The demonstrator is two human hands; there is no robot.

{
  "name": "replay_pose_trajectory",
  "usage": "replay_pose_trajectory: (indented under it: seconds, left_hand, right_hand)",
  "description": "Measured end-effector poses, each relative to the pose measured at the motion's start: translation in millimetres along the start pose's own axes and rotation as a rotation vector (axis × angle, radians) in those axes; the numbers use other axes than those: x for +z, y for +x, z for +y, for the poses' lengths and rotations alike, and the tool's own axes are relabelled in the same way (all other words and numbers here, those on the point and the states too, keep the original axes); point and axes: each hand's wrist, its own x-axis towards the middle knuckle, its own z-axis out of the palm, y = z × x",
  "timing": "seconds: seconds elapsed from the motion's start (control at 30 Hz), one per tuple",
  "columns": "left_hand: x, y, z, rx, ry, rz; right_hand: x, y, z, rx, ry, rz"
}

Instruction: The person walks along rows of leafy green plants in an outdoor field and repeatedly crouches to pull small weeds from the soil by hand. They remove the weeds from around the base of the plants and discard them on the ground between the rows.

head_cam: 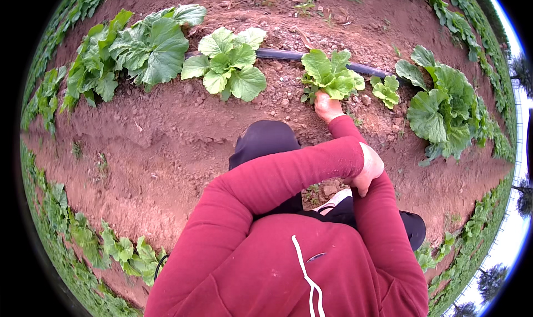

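Note:
My right hand [327, 107] reaches to the near side of a small, light-green leafy vegetable plant [331, 73]. Leaves cover its fingers, so whether they grip the stem is hidden. My left arm crosses over in front of my body, and my left hand [369, 167] is bent around my right forearm [377, 194], its fingers curled at the red sleeve. Just right of the plant grows a smaller pale-green seedling [386, 91]. A dark drip irrigation pipe [281, 54] runs along the row behind the plant.
Another leafy plant [231, 63] grows to the left, with bigger broad-leaved plants [152, 46] beyond it. A large plant [443, 104] stands at the right. My dark-clad knee [266, 140] is close to the reddish soil bed [179, 121]. More crop rows [137, 254] lie behind me.

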Motion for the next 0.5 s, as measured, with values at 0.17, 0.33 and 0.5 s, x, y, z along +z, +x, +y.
replay_pose_trajectory:
  seconds: [0.17,0.33,0.5]
  left_hand:
    - [1.8,1.1,0.4,0.074,-0.003,0.02]
    - [-1.4,-8.1,8.0,0.196,0.046,0.097]
    - [4.3,-6.4,9.6,0.171,0.052,0.073]
  right_hand:
    - [-7.1,-10.3,5.5,-0.01,0.115,0.056]
    - [-32.7,-23.6,10.6,0.225,0.315,-0.36]
    - [-70.1,-50.5,-11.2,0.14,0.42,-0.878]
